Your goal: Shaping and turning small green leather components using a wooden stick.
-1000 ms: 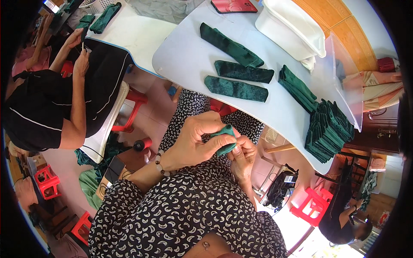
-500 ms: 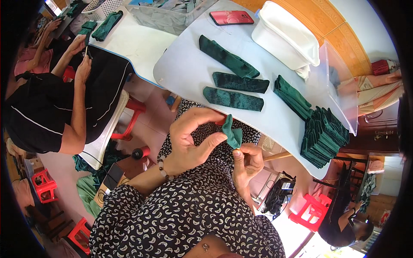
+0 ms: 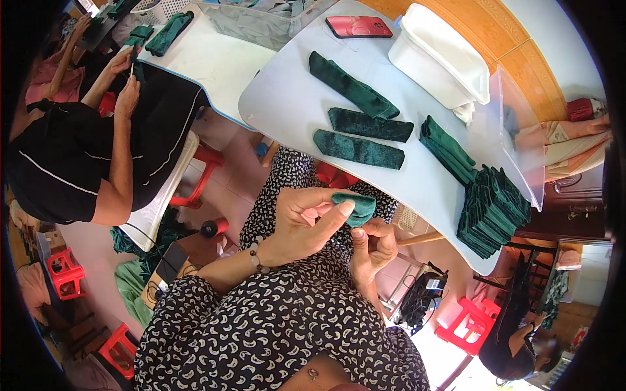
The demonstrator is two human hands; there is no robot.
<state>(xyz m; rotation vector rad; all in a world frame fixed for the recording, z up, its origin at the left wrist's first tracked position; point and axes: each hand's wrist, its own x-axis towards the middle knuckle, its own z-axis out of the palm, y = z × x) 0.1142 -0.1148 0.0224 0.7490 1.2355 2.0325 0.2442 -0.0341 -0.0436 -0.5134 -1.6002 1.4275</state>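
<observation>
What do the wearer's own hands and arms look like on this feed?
Both hands are ungloved. The left hand has a bracelet of pale and darker round beads at its wrist; the left sleeve is loose, black with small pale crescents, and leaves the forearm uncovered. No bracelet shows on the right hand's wrist.

Red phone [image 3: 359, 27] near a white tub [image 3: 430, 75], pale table [image 3: 280, 98], perforated white basket [image 3: 155, 13]
</observation>
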